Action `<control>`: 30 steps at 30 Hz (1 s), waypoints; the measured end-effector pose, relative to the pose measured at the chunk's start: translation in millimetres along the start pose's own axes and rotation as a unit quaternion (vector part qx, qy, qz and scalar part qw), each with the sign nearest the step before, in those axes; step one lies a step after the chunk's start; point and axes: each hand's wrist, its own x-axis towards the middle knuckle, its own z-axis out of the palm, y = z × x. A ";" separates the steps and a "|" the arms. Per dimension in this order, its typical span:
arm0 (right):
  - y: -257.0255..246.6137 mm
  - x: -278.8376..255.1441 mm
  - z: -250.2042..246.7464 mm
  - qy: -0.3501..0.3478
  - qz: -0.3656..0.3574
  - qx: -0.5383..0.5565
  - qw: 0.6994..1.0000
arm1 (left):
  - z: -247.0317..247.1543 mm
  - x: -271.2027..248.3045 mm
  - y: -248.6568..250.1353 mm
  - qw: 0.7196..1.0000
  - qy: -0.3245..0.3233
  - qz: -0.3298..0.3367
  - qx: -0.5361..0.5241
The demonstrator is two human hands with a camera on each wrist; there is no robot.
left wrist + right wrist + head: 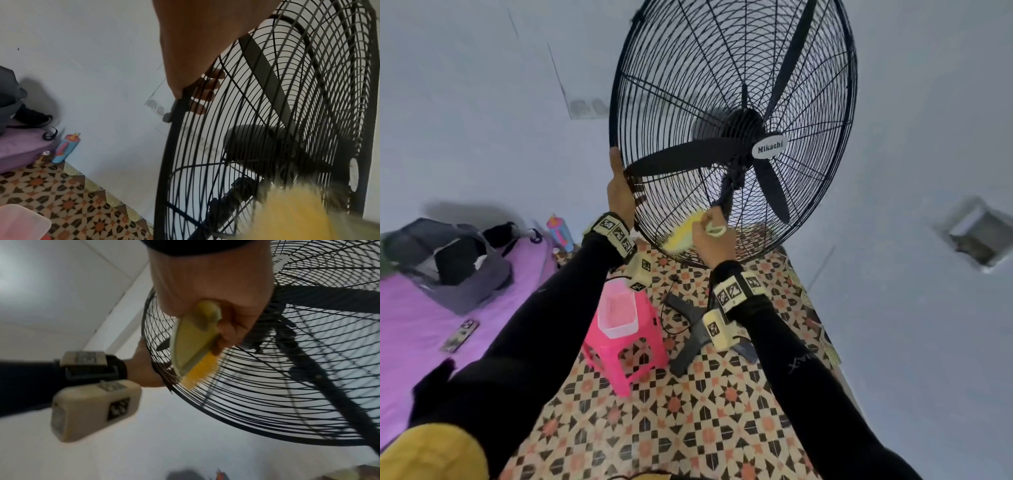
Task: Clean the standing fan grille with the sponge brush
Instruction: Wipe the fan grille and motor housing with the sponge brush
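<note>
Left hand [620, 195] grips the fan grille [732, 130] rim, fingers curled through the wires. Right hand [711, 240] clasps the sponge brush [683, 236], its yellow bristles motion-blurred.

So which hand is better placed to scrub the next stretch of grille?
Right. The right hand already grips the yellow bristled brush against the lower wires of the black wire fan grille; the left hand is holding the rim, steadying it.
</note>
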 end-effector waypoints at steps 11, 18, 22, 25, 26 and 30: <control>-14.0 9.8 2.1 0.058 -0.036 0.086 0.994 | 1.5 9.4 -4.5 0.998 0.060 0.002 0.038; -38.2 20.9 -12.2 0.052 -0.067 0.114 0.990 | 7.3 5.9 -2.9 0.997 0.064 0.020 0.047; -28.9 21.4 -1.2 0.075 -0.052 0.121 0.988 | 0.9 10.7 -5.7 0.998 0.057 0.002 0.039; 2.8 7.1 -4.5 0.062 0.052 0.092 0.992 | -5.5 15.3 -10.0 0.998 0.049 0.007 0.037; 3.7 7.2 -8.7 0.061 0.051 0.080 0.994 | -5.2 16.1 -10.7 0.998 0.051 0.009 0.036; -28.1 31.8 -26.9 0.086 -0.080 0.123 0.985 | 2.0 12.9 -6.8 0.998 0.054 0.029 0.029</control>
